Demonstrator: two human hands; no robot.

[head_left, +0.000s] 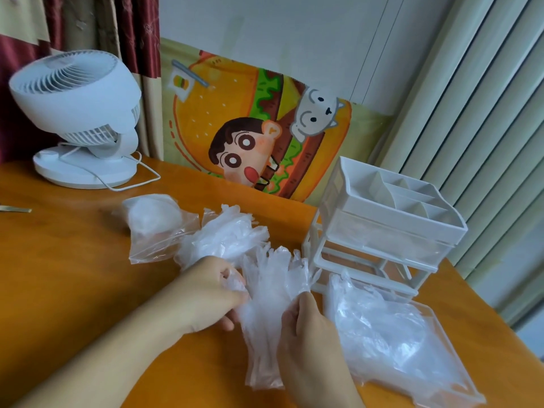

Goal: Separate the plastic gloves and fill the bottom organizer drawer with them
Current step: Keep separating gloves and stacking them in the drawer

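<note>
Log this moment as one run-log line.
left hand: pinches gloves | right hand: pinches gloves | drawer: out on table, holds gloves

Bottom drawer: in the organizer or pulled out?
Pulled out: the drawer lies on the table before the organizer, with gloves in it.

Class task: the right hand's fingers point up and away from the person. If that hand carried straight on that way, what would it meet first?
Probably the white organizer: the right hand, its grip on a plastic glove, points toward the frame's lower left corner, though depth is unclear.
</note>
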